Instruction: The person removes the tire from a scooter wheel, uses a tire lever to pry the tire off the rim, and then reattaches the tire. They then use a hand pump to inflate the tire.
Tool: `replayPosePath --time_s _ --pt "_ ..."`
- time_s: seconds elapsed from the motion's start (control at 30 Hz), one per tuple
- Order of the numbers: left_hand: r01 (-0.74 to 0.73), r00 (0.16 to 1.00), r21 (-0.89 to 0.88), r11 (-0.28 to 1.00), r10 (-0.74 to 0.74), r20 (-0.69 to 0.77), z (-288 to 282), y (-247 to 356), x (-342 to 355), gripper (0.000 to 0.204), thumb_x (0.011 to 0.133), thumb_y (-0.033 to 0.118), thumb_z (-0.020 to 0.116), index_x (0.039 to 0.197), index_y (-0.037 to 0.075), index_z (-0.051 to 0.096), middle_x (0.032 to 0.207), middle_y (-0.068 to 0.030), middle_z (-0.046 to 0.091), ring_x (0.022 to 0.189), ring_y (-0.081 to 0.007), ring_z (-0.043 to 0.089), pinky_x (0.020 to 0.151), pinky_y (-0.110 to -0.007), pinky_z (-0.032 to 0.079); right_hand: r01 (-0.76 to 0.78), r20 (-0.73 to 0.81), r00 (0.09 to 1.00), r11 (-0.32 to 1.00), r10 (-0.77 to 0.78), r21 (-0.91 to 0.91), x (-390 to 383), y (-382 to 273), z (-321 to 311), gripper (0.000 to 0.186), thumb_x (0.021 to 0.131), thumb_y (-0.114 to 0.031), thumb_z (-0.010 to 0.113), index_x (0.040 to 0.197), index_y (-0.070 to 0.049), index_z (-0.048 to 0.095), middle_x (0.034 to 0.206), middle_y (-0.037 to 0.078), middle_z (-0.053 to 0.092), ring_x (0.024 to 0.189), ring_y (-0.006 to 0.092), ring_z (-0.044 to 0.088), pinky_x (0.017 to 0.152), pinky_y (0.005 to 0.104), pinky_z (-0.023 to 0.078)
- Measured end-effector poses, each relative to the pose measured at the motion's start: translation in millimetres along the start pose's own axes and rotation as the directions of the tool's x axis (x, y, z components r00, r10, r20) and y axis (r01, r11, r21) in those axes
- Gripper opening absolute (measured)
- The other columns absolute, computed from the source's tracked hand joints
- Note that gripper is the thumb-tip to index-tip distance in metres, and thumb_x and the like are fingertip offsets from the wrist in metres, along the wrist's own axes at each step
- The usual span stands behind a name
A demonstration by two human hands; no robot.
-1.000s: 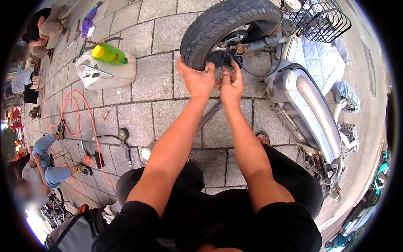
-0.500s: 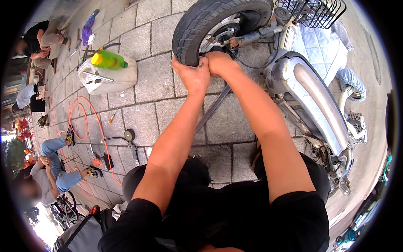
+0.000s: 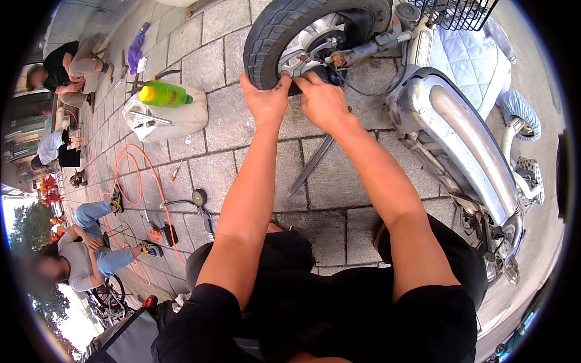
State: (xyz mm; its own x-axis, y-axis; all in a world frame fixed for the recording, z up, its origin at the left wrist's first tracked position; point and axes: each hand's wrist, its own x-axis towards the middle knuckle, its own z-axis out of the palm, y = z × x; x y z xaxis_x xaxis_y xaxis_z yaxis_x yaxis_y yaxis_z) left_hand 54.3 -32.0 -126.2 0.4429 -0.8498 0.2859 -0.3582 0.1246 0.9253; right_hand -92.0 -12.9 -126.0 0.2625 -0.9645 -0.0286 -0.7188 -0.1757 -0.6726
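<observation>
The scooter's wheel with its black tyre (image 3: 259, 51) stands at the top middle, its metal hub facing right. My left hand (image 3: 266, 101) grips the lower part of the tyre, thumb on the inner edge and fingers round the outer side. Just right of it, my right hand (image 3: 325, 104) is closed at the lower rim, fingertips drawn together by dark material. What they pinch is hidden. A long, flat dark bar (image 3: 311, 166) slants over the paving beneath my right wrist.
The scooter's silver body (image 3: 454, 139) lies along the right. To the left are a whitish jug (image 3: 166, 124) with a green-yellow bottle (image 3: 163, 94) on it, an orange hose (image 3: 154, 172), a pressure gauge (image 3: 199, 196) and a screwdriver (image 3: 175, 171). A seated person (image 3: 91, 242) is at far left.
My right hand has come away from my left and moved slightly right and down along the rim. More of the hub shows. My left hand still holds the tyre.
</observation>
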Motion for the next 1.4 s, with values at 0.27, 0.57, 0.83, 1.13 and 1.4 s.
replayPosePath --time_s 0.27,0.57,0.83,1.13,1.4 --pt "0.054 0.989 -0.302 0.952 -0.008 0.15 -3.1 -14.6 23.0 0.061 0.078 0.005 0.091 0.125 -0.001 0.053 0.109 -0.0087 0.071 0.093 -0.0142 0.069 0.075 -0.031 0.061 0.024 0.318 0.948 0.999 -0.013 -0.031 28.2 -20.7 -67.1 0.039 0.093 -0.014 0.061 0.129 -0.006 0.073 0.134 0.022 0.071 0.124 0.0396 0.068 0.106 0.0482 0.055" --pt "0.079 0.99 -0.132 0.988 -0.062 0.127 -10.0 -11.2 11.7 0.06 0.08 0.011 0.092 0.126 -0.002 0.055 0.112 -0.0127 0.075 0.098 -0.0144 0.072 0.085 -0.032 0.061 0.263 -0.032 0.923 0.69 -0.383 -0.674 51.8 -86.9 -253.0 0.059 0.085 -0.033 0.083 0.134 -0.003 0.065 0.125 0.021 0.073 0.116 0.0392 0.07 0.102 0.046 0.054" --pt "0.095 0.99 -0.124 0.988 -0.08 0.116 -6.7 -19.1 22.2 0.065 0.075 0.015 0.091 0.129 0.0 0.058 0.11 -0.0116 0.077 0.099 -0.0176 0.073 0.094 -0.034 0.059 0.331 0.057 0.92 0.692 -0.388 -0.641 98.2 -52.2 -225.8 0.08 0.073 -0.025 0.085 0.143 0.002 0.056 0.131 0.027 0.068 0.122 0.0461 0.066 0.104 0.049 0.055" --pt "-0.008 0.983 -0.021 1.0 0.012 0.183 -19.5 46.6 41.3 0.056 0.074 0.013 0.087 0.122 -0.002 0.063 0.107 -0.0133 0.078 0.096 -0.0186 0.074 0.089 -0.035 0.059 0.374 -0.205 0.83 0.79 -0.519 -0.486 81.0 -35.4 -266.1 0.068 0.071 -0.022 0.083 0.132 0.001 0.063 0.121 0.026 0.071 0.118 0.0446 0.068 0.103 0.0484 0.055" --pt "-0.059 0.982 0.154 0.986 0.03 0.186 -21.7 51.2 45.1 0.053 0.075 0.01 0.084 0.121 -0.004 0.062 0.103 -0.0116 0.077 0.093 -0.0162 0.073 0.087 -0.033 0.059 0.203 -0.166 0.951 0.933 -0.26 -0.298 85.0 -27.4 -246.4 0.063 0.069 -0.025 0.083 0.126 -0.005 0.066 0.117 0.027 0.073 0.11 0.0463 0.071 0.099 0.0497 0.057"
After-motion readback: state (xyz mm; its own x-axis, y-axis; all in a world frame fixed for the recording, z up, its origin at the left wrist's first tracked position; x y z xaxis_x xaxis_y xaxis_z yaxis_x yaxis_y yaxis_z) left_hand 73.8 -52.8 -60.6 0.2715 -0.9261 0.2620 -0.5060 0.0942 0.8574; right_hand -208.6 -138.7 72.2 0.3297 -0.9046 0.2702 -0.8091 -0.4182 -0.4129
